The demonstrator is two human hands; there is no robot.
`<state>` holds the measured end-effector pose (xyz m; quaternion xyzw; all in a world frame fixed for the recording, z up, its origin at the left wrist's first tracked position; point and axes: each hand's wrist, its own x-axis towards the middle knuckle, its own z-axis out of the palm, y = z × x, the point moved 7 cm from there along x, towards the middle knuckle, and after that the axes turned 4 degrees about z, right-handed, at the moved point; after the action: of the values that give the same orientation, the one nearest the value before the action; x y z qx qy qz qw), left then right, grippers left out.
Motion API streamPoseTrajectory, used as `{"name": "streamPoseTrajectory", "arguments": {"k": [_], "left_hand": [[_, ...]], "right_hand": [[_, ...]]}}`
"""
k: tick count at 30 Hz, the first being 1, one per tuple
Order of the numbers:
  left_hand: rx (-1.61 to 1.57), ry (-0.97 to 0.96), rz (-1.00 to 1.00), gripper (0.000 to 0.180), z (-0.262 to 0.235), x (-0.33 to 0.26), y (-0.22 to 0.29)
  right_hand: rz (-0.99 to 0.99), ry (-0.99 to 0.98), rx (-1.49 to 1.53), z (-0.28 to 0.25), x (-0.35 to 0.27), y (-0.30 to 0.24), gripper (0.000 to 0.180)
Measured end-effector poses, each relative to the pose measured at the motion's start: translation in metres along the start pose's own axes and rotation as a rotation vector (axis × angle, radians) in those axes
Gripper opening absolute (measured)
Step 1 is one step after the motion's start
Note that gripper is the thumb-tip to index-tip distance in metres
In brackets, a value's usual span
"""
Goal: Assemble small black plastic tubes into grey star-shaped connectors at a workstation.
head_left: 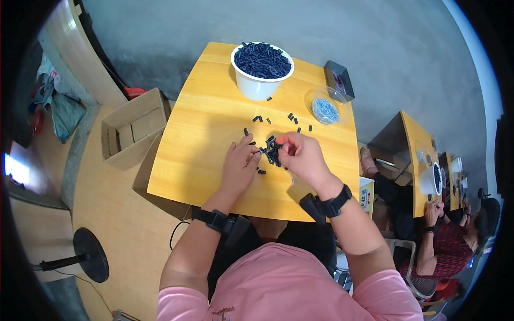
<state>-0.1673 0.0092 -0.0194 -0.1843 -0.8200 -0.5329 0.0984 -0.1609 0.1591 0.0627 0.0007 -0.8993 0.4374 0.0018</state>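
A loose pile of small black cylindrical pieces (273,155) lies on the yellow wooden table (187,160) between my hands. My left hand (239,166) is at the pile's left side, thumb and forefinger pinched around what looks like one small black piece (261,150). Over the pile's right side is my right hand (304,156), its fingers curled into a pinch; whatever is in them is too small or hidden to make out. Several more black pieces (292,117) are scattered beyond the pile. Both wrists wear black straps with a dark block.
A white bucket (258,87) heaped with black pieces stands at the table's far side. Right of it are a clear bowl (325,111) of small silvery-blue parts and a dark tray (339,80). Cardboard boxes (134,128) flank the table's left. Another person (444,241) sits at a table further right.
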Motion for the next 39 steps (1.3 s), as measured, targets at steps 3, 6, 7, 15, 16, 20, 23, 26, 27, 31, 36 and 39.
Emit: {"name": "streamPoseTrajectory", "arguments": {"k": [3, 6, 7, 15, 16, 20, 23, 26, 27, 31, 36, 39], "left_hand": [[-0.019, -0.018, 0.020, 0.016, 0.002, -0.008, 0.003], [-0.062, -0.054, 0.010, 0.016, 0.008, -0.014, 0.004], [-0.140, -0.006, 0.008, 0.016, 0.006, -0.015, 0.005], [-0.393, 0.054, -0.116, 0.018, -0.010, -0.022, -0.006], [-0.459, 0.060, -0.145, 0.018, -0.011, -0.025, -0.008], [-0.576, 0.063, -0.199, 0.018, -0.013, -0.039, -0.005], [-0.528, 0.018, -0.177, 0.018, -0.012, -0.040, 0.000], [-0.587, 0.041, -0.255, 0.016, -0.012, -0.041, -0.003], [-0.588, 0.037, -0.258, 0.016, -0.012, -0.043, -0.003], [-0.329, 0.068, -0.115, 0.015, -0.019, -0.047, 0.010], [-0.340, 0.111, -0.112, 0.014, -0.020, -0.050, 0.017], [-0.224, 0.106, -0.079, 0.014, -0.023, -0.052, 0.034]], "right_hand": [[0.041, -0.012, 0.103, 0.002, -0.022, 0.017, 0.015], [0.088, -0.037, 0.153, 0.004, -0.037, 0.035, 0.012], [0.114, -0.064, 0.173, 0.005, -0.040, 0.042, 0.011], [0.303, -0.136, 0.481, 0.012, -0.053, 0.068, 0.010], [0.297, -0.149, 0.482, 0.014, -0.054, 0.068, 0.011], [0.180, -0.137, 0.365, 0.014, -0.056, 0.063, 0.012], [0.246, -0.126, 0.432, 0.013, -0.054, 0.063, 0.012], [0.294, -0.128, 0.508, 0.011, -0.054, 0.055, 0.011], [0.297, -0.127, 0.509, 0.011, -0.054, 0.054, 0.011], [0.272, -0.107, 0.566, 0.009, -0.057, 0.049, 0.009], [0.287, -0.111, 0.592, 0.011, -0.061, 0.050, 0.009], [0.278, -0.096, 0.599, 0.008, -0.065, 0.049, 0.010]]}}
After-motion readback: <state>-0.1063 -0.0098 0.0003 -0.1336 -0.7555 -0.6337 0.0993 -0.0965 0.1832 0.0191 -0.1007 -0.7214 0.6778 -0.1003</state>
